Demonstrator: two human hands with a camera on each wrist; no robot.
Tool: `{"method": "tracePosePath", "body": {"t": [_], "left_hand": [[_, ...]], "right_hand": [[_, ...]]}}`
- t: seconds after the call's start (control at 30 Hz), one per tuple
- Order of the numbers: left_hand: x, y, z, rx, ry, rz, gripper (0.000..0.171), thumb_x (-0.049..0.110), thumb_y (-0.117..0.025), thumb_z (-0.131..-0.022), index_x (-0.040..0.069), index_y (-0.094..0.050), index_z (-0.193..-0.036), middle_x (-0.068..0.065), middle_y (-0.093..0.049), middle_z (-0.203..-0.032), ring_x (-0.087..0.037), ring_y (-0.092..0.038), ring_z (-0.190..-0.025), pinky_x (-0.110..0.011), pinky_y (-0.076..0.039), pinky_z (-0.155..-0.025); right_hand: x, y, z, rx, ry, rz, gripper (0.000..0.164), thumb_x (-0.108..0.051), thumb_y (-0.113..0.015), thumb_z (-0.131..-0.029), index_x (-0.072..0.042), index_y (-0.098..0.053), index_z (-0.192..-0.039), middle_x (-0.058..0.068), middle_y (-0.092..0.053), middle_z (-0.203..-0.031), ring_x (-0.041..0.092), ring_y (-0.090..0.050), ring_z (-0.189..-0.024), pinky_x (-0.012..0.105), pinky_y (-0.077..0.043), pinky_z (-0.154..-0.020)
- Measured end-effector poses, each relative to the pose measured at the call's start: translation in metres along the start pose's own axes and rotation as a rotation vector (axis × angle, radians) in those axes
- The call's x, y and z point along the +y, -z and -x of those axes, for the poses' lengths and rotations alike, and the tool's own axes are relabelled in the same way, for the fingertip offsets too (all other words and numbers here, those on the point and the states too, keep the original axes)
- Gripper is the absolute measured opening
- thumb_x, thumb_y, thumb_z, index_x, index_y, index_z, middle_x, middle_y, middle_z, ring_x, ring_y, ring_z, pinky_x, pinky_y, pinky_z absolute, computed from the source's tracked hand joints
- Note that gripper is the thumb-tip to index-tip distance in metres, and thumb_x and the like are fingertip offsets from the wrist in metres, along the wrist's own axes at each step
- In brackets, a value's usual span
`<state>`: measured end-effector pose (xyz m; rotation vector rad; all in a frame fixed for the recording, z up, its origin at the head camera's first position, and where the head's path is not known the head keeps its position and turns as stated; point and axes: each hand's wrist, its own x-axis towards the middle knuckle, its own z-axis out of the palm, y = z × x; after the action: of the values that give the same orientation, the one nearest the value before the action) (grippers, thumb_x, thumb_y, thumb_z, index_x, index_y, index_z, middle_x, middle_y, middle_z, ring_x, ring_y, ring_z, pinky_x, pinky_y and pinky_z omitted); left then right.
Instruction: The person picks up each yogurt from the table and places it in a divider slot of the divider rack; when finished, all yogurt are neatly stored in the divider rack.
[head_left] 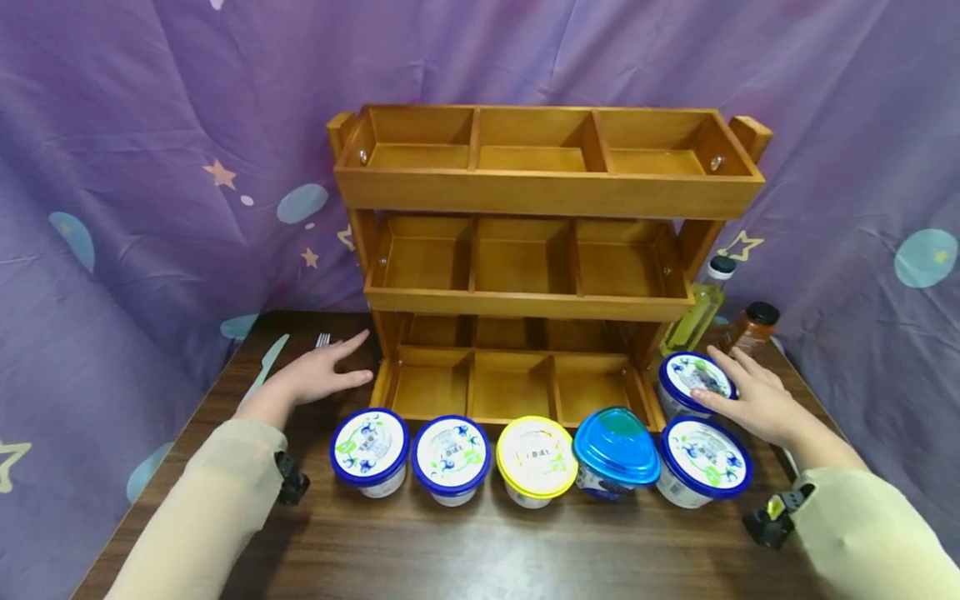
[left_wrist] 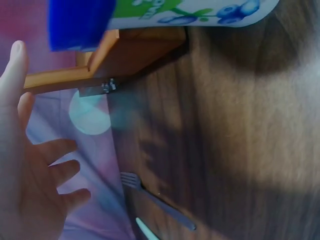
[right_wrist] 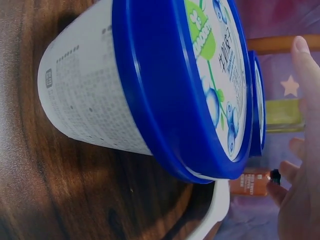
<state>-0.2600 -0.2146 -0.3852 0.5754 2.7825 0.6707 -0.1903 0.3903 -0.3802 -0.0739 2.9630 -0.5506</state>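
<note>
My left hand [head_left: 318, 372] is held with spread fingers beside the lower left end of a three-tier wooden shelf [head_left: 551, 196], holding nothing. My right hand [head_left: 761, 404] reaches over the rear blue-lidded tub [head_left: 696, 379] at the shelf's right side, fingers spread and not curled round it. Whether its fingertips touch the lid I cannot tell. Along the shelf's front stands a row: two blue-lidded tubs [head_left: 371, 447], a yellow-lidded tub [head_left: 537, 457], a tub with a shiny blue lid [head_left: 617, 447] and another blue-lidded tub [right_wrist: 165, 85].
Behind my right hand stand a bottle of yellow liquid [head_left: 697, 312] and a brown jar with a black cap [head_left: 752, 327]. A fork [left_wrist: 157, 200] and a pale knife [head_left: 268, 362] lie left of the shelf. A white curved object [right_wrist: 215, 210] is partly hidden at right.
</note>
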Motion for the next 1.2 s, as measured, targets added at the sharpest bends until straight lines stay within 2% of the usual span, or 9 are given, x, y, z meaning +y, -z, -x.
{"method": "tracePosePath", "body": {"t": [0.07,0.23,0.43,0.6,0.97,1.2], "left_hand": [[-0.001,-0.003,-0.001,-0.018,0.006,0.021,0.077,0.049,-0.056,-0.09,0.013,-0.022,-0.15,-0.024,-0.028,-0.147,-0.046,-0.028,-0.131,-0.058,-0.024,-0.103],[-0.004,-0.014,-0.001,-0.042,0.044,0.057,0.072,0.048,-0.058,-0.089,0.016,-0.031,-0.147,-0.022,-0.035,-0.145,-0.046,-0.034,-0.128,-0.06,-0.026,-0.101],[-0.009,-0.024,-0.003,-0.028,0.018,0.1,0.064,0.044,-0.06,-0.09,0.01,-0.041,-0.141,-0.028,-0.046,-0.134,-0.045,-0.042,-0.122,-0.06,-0.032,-0.097],[-0.009,-0.028,-0.006,-0.02,0.0,0.175,0.064,0.041,-0.061,-0.089,0.01,-0.04,-0.141,-0.03,-0.046,-0.132,-0.046,-0.042,-0.121,-0.061,-0.031,-0.096],[-0.016,-0.041,-0.008,-0.083,-0.015,0.305,0.064,0.037,-0.059,-0.092,0.009,-0.036,-0.144,-0.028,-0.043,-0.135,-0.044,-0.041,-0.124,-0.059,-0.031,-0.098],[-0.014,-0.047,-0.012,-0.111,0.014,0.294,0.061,0.038,-0.057,-0.092,0.013,-0.037,-0.144,-0.027,-0.044,-0.135,-0.041,-0.041,-0.124,-0.058,-0.029,-0.1]], "right_hand": [[0.0,0.0,0.0,-0.001,-0.011,-0.016,0.094,-0.058,-0.05,-0.089,-0.004,-0.004,-0.149,0.04,-0.002,-0.144,0.066,-0.004,-0.123,0.078,-0.013,-0.087],[0.002,-0.004,-0.002,0.004,-0.005,-0.048,0.096,-0.056,-0.055,-0.087,-0.003,-0.004,-0.149,0.041,-0.005,-0.143,0.065,-0.005,-0.124,0.077,-0.014,-0.087],[0.002,-0.008,-0.006,0.004,0.024,-0.066,0.095,-0.054,-0.058,-0.086,-0.002,-0.009,-0.149,0.043,-0.01,-0.141,0.062,-0.006,-0.126,0.076,-0.012,-0.09],[0.002,-0.008,-0.008,0.03,0.049,-0.04,0.097,-0.052,-0.063,-0.084,0.004,-0.014,-0.146,0.042,-0.017,-0.14,0.06,-0.012,-0.126,0.074,-0.012,-0.093],[-0.005,-0.005,-0.015,-0.019,0.029,-0.055,0.1,-0.053,-0.065,-0.082,0.003,-0.014,-0.147,0.043,-0.012,-0.141,0.062,-0.013,-0.125,0.075,-0.016,-0.091],[-0.006,-0.006,-0.017,-0.053,-0.002,-0.057,0.102,-0.056,-0.066,-0.079,0.002,-0.017,-0.147,0.043,-0.009,-0.141,0.064,-0.012,-0.123,0.076,-0.017,-0.089]]}}
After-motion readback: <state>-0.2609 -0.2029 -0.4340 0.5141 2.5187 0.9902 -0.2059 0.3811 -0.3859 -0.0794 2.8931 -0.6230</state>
